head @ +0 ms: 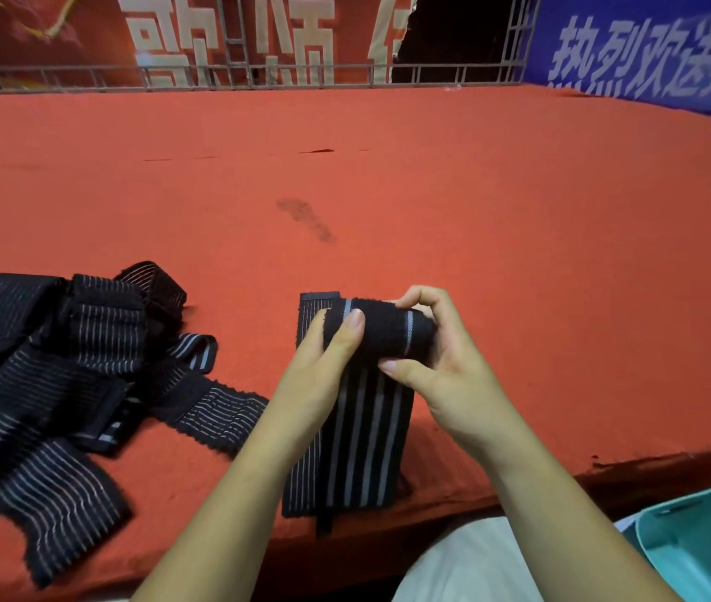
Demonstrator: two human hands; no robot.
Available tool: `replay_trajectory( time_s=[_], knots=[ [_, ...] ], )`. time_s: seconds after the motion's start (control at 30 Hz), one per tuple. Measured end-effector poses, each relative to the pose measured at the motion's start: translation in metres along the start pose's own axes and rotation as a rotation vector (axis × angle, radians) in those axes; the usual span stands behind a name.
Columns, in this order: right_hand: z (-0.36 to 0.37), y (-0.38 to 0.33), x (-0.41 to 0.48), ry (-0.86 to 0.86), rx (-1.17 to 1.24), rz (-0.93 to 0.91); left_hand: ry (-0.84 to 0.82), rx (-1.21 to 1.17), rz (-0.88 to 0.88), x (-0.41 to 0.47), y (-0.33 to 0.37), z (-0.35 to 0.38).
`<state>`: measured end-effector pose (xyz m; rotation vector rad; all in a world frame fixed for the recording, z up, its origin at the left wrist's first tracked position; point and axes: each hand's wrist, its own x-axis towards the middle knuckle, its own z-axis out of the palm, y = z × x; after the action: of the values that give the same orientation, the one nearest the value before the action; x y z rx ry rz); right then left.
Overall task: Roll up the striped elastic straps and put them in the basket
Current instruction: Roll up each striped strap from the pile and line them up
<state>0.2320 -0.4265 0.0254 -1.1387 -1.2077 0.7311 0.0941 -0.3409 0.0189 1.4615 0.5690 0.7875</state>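
A black elastic strap with grey stripes (pixel 362 445) lies lengthwise on the red table, its far end wound into a thick roll (pixel 382 330). My left hand (pixel 323 371) grips the roll's left side, thumb on top. From the right, my right hand (pixel 427 341) curls its fingers over the roll and its thumb under it. A pile of several more striped straps (pixel 62 367) lies loose at the left. The teal basket (pixel 701 540) sits below the table edge at the bottom right.
The red cloth table (pixel 432 189) stretches far ahead, with a dark smudge (pixel 306 219) in the middle. A metal railing (pixel 258 73) and red and blue banners stand behind it. My lap in white cloth (pixel 466 567) is under the near edge.
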Motion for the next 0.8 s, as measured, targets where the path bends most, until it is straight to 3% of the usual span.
replay_trajectory(
  time_s=[0.1,0.23,0.47,0.63,0.8],
  knots=[
    [0.000,0.000,0.001,0.038,0.077,0.088,-0.031,-0.190,0.025,-0.004,-0.001,-0.001],
    [0.003,0.000,0.000,0.061,-0.060,0.237,-0.090,-0.180,0.075,-0.003,-0.007,-0.007],
    [-0.002,0.000,-0.004,0.042,-0.079,0.119,-0.031,-0.225,0.003,-0.005,-0.016,-0.006],
    [-0.007,0.009,-0.007,0.029,0.009,0.080,-0.118,-0.158,-0.107,-0.008,-0.011,-0.006],
    [-0.007,0.015,-0.013,-0.025,-0.056,0.013,-0.115,-0.145,-0.262,-0.002,-0.008,-0.004]
  ],
)
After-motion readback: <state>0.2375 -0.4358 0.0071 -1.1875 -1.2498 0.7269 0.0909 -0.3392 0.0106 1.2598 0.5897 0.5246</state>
